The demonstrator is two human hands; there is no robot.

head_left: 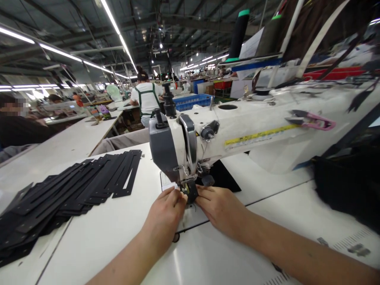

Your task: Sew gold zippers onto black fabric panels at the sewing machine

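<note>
A white sewing machine (267, 122) with a grey head stands before me. Both my hands are at its needle area, on either side of the presser foot. My left hand (168, 208) is closed, fingertips pinched at the left edge of a small black piece (192, 193) under the foot. From the right, my right hand (221, 208) has its fingers pressed together at the other edge of that piece. Behind the foot, a flat black panel (224, 178) lies on the white table (118, 237). What exactly each fingertip grips is partly hidden.
Overlapping black frame-shaped pieces (80, 186) cover the table's left side. Dark fabric (347, 186) is at the right. Pink-handled snips (317, 120) rest on the machine arm. Beyond are a blue crate (192, 102), a person in a white shirt (147, 99) and another person at far left.
</note>
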